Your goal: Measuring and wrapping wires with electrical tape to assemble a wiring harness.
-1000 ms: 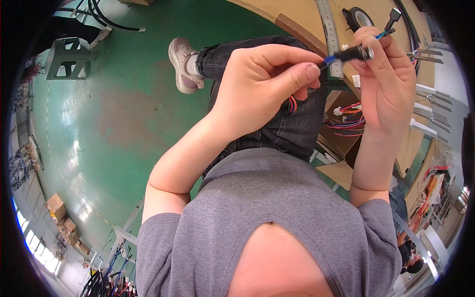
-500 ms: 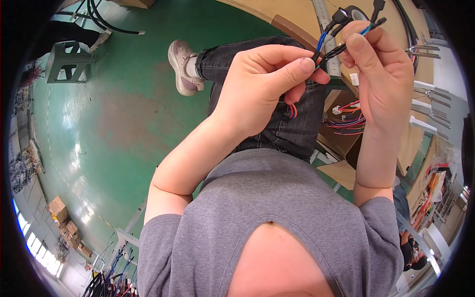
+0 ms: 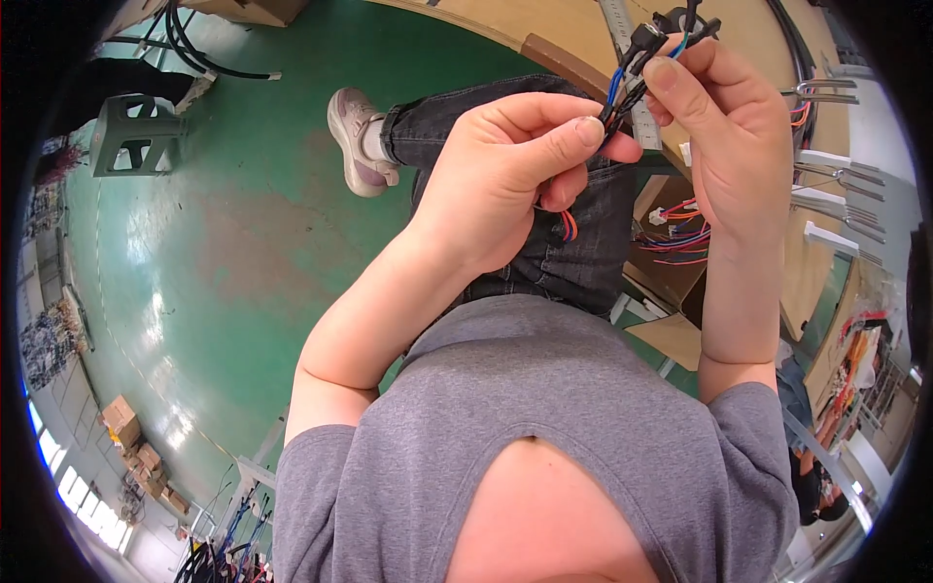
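A wire harness of black, blue and teal wires with black connectors spans my two hands. My left hand is closed, thumb and fingers pinching the bundle. Orange and red wires hang out below its fingers. My right hand is closed too, its thumb and forefinger gripping the black wires near their upper end. A black connector on blue wires stands up between the hands. Behind the right fingertips a black, round item is partly hidden.
A wooden workbench with a metal ruler lies beyond my hands. Metal forked holders line its right side. Below, a cardboard box holds red and blue wires. A grey-green stool stands on the floor at far left.
My right hand has moved a little left and closer to my left hand, and the harness has shifted left with it. My left hand has barely moved.
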`<state>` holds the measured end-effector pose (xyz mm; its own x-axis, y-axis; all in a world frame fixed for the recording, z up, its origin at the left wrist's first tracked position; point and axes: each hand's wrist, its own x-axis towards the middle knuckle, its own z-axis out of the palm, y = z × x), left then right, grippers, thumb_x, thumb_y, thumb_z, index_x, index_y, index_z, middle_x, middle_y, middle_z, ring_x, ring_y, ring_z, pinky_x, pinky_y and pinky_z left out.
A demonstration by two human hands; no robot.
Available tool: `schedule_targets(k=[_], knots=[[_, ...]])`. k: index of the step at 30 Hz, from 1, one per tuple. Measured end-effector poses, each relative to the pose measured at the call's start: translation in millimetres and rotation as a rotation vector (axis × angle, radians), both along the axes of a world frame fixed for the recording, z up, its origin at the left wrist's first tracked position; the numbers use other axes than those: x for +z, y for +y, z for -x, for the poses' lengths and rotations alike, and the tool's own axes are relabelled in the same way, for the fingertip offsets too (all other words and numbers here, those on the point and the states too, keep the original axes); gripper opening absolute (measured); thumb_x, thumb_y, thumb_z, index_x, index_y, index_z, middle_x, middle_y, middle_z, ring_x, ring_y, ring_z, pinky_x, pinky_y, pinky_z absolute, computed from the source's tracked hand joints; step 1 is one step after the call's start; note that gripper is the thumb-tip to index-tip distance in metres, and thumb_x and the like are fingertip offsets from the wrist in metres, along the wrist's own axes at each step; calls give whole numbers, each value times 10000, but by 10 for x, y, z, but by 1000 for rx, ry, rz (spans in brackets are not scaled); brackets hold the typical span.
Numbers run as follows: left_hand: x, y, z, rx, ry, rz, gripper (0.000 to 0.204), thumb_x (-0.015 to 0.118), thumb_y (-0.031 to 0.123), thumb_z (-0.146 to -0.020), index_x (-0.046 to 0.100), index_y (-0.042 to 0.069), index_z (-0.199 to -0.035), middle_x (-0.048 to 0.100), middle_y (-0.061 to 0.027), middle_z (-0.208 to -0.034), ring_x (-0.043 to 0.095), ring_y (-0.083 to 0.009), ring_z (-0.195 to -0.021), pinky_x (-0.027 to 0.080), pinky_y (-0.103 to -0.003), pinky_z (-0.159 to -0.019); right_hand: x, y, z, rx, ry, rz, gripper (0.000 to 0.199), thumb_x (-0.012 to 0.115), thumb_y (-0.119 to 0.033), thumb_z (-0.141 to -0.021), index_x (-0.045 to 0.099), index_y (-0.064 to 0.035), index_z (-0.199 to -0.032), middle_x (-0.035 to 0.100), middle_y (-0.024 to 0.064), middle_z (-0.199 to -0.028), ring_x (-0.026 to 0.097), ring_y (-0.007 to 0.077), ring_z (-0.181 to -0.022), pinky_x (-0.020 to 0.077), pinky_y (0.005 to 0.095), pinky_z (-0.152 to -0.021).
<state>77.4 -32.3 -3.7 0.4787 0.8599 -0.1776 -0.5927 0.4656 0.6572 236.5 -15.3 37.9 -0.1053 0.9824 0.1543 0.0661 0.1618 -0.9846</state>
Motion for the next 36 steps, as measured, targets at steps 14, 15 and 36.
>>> schedule_targets(k=[14,15,36], knots=[[46,1,42,55,-23,-3,158,510,148,-818,535,29,-919,574,-53,-755,384,-57,-502,298,-170,-455,-80,-37,-32,45,221,42,127,529,-89,-805,542,15,-876,524,49,-843,444,87,-639,338,218,-579],[49,-2,36,59,-22,-2,158,510,148,-818,535,29,-919,574,-53,-755,384,-57,-502,298,-170,-455,-85,-39,-53,54,226,54,129,530,-92,-805,539,14,-879,521,51,-857,445,85,-642,338,219,-580],[63,-44,49,61,81,-32,152,551,94,-787,576,4,-907,595,-87,-730,445,-67,-524,341,-171,-478,-103,-72,-77,59,417,96,123,570,-85,-777,561,21,-839,554,49,-778,470,99,-634,366,230,-573]])
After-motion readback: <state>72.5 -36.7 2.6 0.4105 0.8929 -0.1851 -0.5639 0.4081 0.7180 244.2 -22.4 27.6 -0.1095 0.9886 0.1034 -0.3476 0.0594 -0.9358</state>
